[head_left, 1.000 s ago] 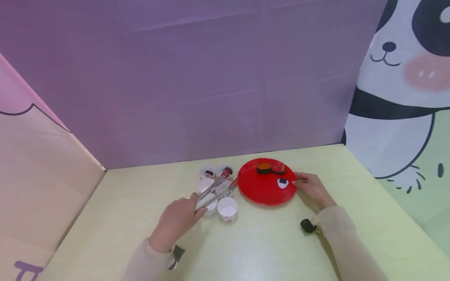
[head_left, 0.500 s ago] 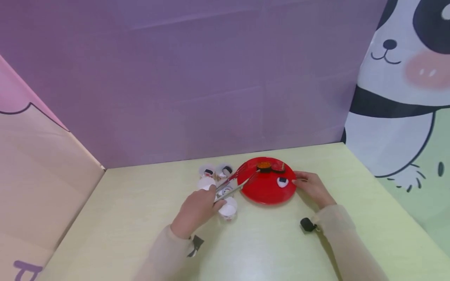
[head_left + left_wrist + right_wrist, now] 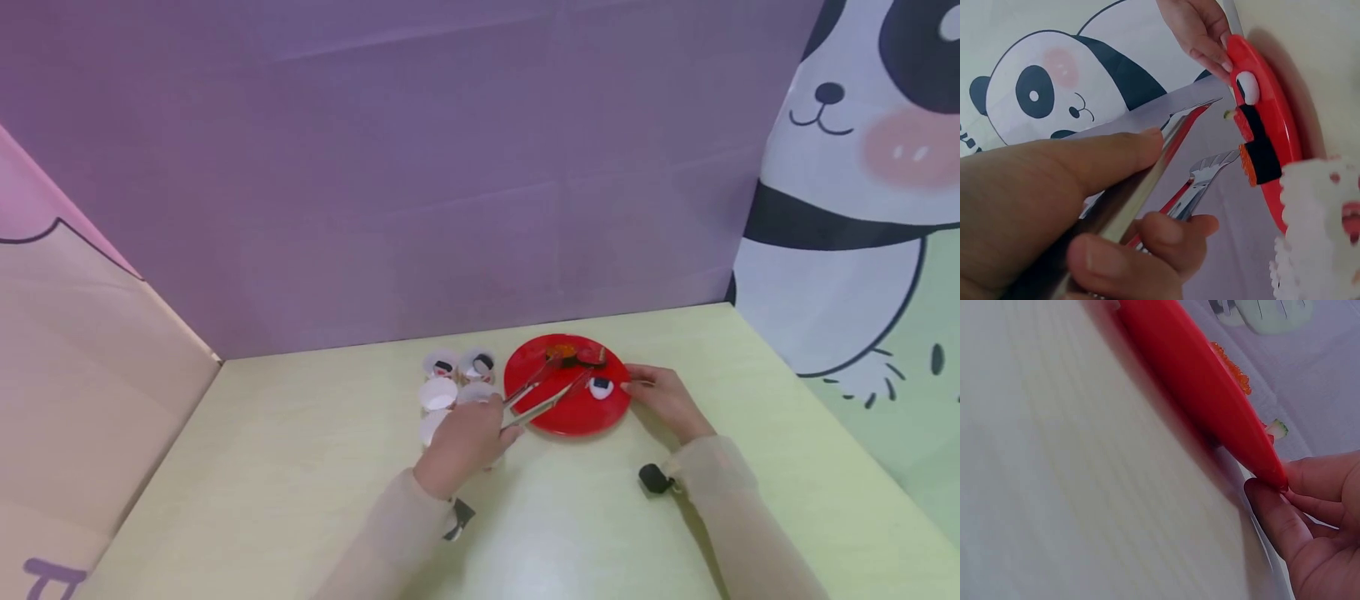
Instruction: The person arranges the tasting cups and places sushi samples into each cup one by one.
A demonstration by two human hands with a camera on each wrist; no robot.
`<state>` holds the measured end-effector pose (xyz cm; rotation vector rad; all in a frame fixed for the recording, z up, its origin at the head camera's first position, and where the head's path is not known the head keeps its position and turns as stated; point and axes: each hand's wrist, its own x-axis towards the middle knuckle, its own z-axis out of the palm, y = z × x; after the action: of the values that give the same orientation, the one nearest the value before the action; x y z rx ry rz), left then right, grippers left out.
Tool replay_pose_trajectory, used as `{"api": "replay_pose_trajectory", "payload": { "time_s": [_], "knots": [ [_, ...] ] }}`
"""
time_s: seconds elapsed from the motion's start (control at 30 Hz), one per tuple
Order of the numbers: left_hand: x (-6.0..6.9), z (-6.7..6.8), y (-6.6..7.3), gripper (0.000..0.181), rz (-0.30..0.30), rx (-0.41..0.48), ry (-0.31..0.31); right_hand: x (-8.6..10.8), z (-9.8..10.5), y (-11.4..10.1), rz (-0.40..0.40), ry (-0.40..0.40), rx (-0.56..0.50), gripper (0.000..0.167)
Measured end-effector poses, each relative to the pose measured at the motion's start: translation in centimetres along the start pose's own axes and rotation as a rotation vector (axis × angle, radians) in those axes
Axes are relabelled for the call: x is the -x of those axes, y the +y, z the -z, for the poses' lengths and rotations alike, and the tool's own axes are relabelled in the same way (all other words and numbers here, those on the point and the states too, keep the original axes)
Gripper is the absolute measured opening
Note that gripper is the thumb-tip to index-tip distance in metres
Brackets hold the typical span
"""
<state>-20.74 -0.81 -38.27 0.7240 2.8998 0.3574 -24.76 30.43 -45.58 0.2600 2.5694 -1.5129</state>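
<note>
My left hand (image 3: 465, 442) grips metal tongs (image 3: 536, 410), whose two slotted tips spread apart over the red plate (image 3: 558, 417). On the plate lie toy sushi topped with orange roe (image 3: 1248, 165), a red-topped piece (image 3: 1242, 125) beside it and a white rice ball (image 3: 601, 388) with a black patch. One tong tip is close to the roe sushi, the other towards the red-topped piece; contact cannot be told. My right hand (image 3: 667, 404) pinches the plate's right rim between thumb and fingers, seen closely in the right wrist view.
Several white paper cups (image 3: 438, 393) stand left of the plate, partly behind my left hand. The two rear ones hold small sushi pieces (image 3: 482, 363). A purple backdrop (image 3: 390, 208) rises behind the table, and a panda-printed panel (image 3: 832, 308) stands at the right.
My left hand has carried the tongs rightward from above the cups to over the plate's sushi. The sushi in the back right cup now shows uncovered. My right hand keeps its place.
</note>
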Motion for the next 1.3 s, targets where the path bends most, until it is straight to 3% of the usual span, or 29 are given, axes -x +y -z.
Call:
{"api": "replay_pose_trajectory", "payload": {
  "time_s": [0.17,0.47,0.63,0.73,1.07,1.3],
  "knots": [
    [-0.6,-0.4,1.0,0.04,-0.014,0.024,-0.027,0.0,0.1,0.1,0.019,0.005,-0.004,0.05],
    [-1.6,-1.3,2.6,0.058,0.067,0.069,-0.099,-0.1,-0.1,0.2,0.089,0.013,-0.003,0.048],
    [-2.0,-1.6,3.3,0.064,0.094,0.078,-0.124,-0.1,-0.1,0.1,0.077,0.001,0.009,0.049],
    [-2.3,-1.9,3.4,0.065,0.103,0.087,-0.13,-0.1,-0.1,0.2,0.064,0.003,0.017,0.049],
    [-3.3,-3.0,3.3,0.063,0.081,0.028,-0.118,-0.1,0.0,0.6,0.14,0.029,0.011,0.045],
    [-3.5,-3.4,3.3,0.059,0.091,0.053,-0.134,0.0,0.0,0.6,0.153,0.028,0.007,0.044]
  ]
}}
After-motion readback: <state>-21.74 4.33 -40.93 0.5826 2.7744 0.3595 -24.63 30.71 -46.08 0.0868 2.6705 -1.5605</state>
